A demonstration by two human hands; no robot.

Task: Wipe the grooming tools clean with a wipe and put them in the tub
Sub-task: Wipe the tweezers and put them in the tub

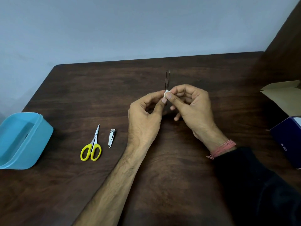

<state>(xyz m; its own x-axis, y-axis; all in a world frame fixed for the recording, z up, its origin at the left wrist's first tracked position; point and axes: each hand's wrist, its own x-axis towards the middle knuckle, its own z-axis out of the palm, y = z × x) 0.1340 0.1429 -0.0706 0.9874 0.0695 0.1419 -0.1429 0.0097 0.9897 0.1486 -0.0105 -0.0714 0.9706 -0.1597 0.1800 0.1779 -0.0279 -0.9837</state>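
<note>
Above the middle of the dark wooden table [162,168], my left hand [145,116] pinches the lower end of slim metal tweezers [167,80], which stand upright and are blurred. My right hand [193,110] pinches a small white wipe [166,93] around the tweezers just above my left fingers. Yellow-handled scissors [92,146] lie flat to the left, tips pointing away. A small metal nail clipper [111,138] lies just right of them. The blue plastic tub [40,141] stands at the far left, lidless; nothing shows inside it.
A dark blue box [285,142] sits at the right edge of the table. Behind it stands a brown cardboard box [280,90] with an open flap. A pale wall rises beyond the table's far edge.
</note>
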